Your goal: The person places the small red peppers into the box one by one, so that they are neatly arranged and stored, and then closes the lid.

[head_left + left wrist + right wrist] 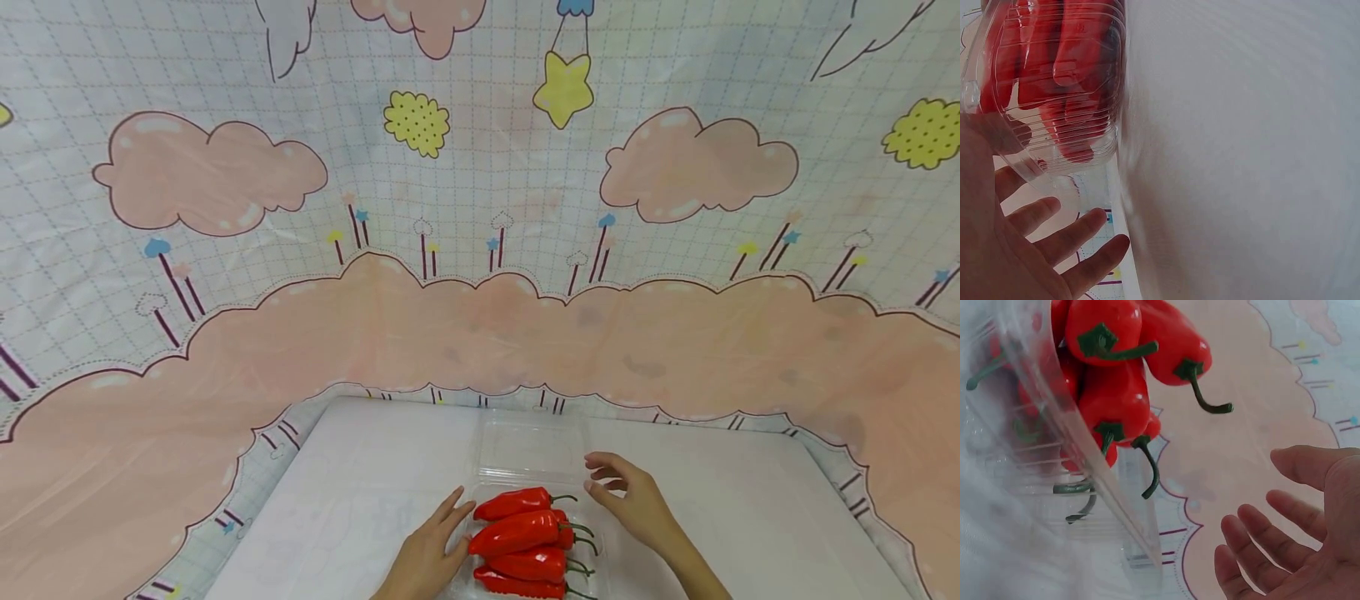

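Several red peppers with green stems (517,533) lie heaped in a clear plastic clamshell box (1079,134), their stems pointing right. The box's lid (532,447) is folded back flat on the far side. At the box's left wall is my left hand (427,550), its thumb and index finger close against the plastic and the other fingers spread in the left wrist view. My right hand (637,504) hovers to the right of the lid and the pepper stems, fingers loosely bent and holding nothing. In the right wrist view a gap shows between its fingertips (1230,525) and the box.
The box stands on a white tabletop (337,483) near its front edge. Behind and around the table hangs a cloth (480,333) printed with pink clouds, stars and a grid.
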`<state>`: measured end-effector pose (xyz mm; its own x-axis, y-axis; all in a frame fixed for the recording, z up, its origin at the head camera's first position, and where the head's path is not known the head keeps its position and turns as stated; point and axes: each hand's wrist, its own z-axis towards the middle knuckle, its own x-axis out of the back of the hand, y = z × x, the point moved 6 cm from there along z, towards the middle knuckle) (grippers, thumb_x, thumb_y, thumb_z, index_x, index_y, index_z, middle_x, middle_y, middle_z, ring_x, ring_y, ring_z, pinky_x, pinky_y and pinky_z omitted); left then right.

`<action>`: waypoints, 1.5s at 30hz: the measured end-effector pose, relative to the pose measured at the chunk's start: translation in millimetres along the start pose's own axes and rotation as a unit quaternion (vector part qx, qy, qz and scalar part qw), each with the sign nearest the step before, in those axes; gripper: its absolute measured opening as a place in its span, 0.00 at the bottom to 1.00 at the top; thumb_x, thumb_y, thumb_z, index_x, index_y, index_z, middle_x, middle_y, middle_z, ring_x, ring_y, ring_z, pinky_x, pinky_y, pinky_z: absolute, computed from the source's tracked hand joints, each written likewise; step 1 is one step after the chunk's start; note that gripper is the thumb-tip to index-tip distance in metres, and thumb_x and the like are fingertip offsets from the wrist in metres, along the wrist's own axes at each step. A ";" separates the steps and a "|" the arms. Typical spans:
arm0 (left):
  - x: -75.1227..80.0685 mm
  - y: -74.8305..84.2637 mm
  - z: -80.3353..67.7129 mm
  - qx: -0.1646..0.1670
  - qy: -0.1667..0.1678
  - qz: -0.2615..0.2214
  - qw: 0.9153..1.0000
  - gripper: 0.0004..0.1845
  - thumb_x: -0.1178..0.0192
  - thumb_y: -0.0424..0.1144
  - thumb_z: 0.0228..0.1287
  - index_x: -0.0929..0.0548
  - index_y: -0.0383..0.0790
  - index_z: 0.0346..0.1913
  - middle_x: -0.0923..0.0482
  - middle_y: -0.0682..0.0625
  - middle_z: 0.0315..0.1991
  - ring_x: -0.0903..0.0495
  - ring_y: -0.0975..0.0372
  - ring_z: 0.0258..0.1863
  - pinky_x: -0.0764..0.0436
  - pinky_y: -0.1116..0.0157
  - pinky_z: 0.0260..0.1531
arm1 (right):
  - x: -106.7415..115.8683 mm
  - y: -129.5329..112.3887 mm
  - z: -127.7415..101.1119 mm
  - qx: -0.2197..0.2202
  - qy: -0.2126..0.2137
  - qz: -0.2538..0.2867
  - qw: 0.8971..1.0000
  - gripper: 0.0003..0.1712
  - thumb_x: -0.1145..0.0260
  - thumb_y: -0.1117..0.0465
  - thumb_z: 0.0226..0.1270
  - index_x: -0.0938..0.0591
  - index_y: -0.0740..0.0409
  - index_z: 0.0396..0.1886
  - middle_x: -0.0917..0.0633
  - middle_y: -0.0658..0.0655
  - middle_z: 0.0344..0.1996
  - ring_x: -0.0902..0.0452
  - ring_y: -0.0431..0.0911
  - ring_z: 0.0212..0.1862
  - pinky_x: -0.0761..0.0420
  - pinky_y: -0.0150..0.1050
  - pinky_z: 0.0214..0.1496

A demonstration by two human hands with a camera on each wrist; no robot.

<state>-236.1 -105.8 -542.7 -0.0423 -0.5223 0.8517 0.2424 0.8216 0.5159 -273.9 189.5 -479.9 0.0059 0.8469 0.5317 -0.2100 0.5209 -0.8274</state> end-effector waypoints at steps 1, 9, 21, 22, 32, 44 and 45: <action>0.1 0.0 0.1 0.000 0.000 -0.001 1.000 0.24 0.47 0.47 0.63 0.28 0.52 0.63 0.39 0.53 0.70 0.23 0.55 0.57 0.18 0.52 0.46 | 0.6 2.2 0.8 0.000 0.001 0.003 1.000 0.19 0.31 0.56 0.57 0.21 0.45 0.50 0.16 0.48 0.43 0.21 0.37 0.43 0.19 0.30 0.47; -0.1 -0.6 0.3 0.011 -0.012 -0.007 1.000 0.25 0.47 0.47 0.62 0.28 0.53 0.63 0.38 0.54 0.70 0.23 0.56 0.56 0.18 0.51 0.47 | 5.2 18.0 9.2 -0.025 0.019 0.014 0.999 0.18 0.32 0.56 0.58 0.21 0.47 0.50 0.16 0.53 0.45 0.21 0.37 0.44 0.21 0.25 0.46; -0.9 -0.9 -0.4 0.012 -0.011 -0.013 1.000 0.25 0.45 0.47 0.61 0.28 0.53 0.63 0.37 0.52 0.69 0.21 0.56 0.54 0.18 0.52 0.46 | 3.9 42.4 20.9 -0.052 0.047 0.045 0.996 0.19 0.32 0.58 0.58 0.21 0.51 0.50 0.16 0.58 0.47 0.21 0.35 0.42 0.21 0.26 0.44; -1.3 -1.3 -0.7 0.013 -0.011 -0.012 1.000 0.25 0.45 0.47 0.61 0.28 0.53 0.63 0.36 0.52 0.69 0.21 0.56 0.54 0.18 0.52 0.45 | 3.1 44.8 21.9 -0.058 0.049 0.049 0.996 0.19 0.33 0.58 0.58 0.21 0.52 0.51 0.17 0.58 0.48 0.21 0.35 0.43 0.21 0.27 0.44; -2.9 -4.3 -1.0 0.018 -0.019 -0.011 1.000 0.25 0.45 0.49 0.61 0.28 0.54 0.63 0.36 0.51 0.69 0.21 0.55 0.54 0.18 0.51 0.44 | -10.5 65.1 31.2 -0.113 0.045 0.107 0.987 0.23 0.34 0.59 0.59 0.23 0.58 0.55 0.19 0.61 0.52 0.21 0.38 0.44 0.22 0.29 0.40; -2.2 -2.3 1.2 0.022 -0.024 -0.008 0.999 0.26 0.44 0.49 0.60 0.28 0.53 0.63 0.36 0.51 0.68 0.21 0.54 0.53 0.17 0.50 0.43 | -19.6 80.8 39.7 -0.138 0.046 0.164 0.976 0.25 0.38 0.64 0.61 0.28 0.66 0.58 0.22 0.69 0.52 0.20 0.45 0.45 0.17 0.37 0.45; -1.8 -2.1 1.5 0.022 -0.024 -0.009 0.999 0.26 0.44 0.49 0.60 0.28 0.53 0.63 0.36 0.51 0.68 0.21 0.54 0.52 0.17 0.50 0.43 | -20.1 82.3 40.4 -0.142 0.044 0.171 0.974 0.25 0.38 0.64 0.61 0.28 0.67 0.59 0.22 0.70 0.52 0.20 0.45 0.45 0.16 0.38 0.45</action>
<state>-238.0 -106.2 -545.2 -0.0921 -0.5259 0.8456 0.1987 0.8224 0.5331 -330.8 211.0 -551.4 0.0705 0.9755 0.2083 0.0648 0.2039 -0.9768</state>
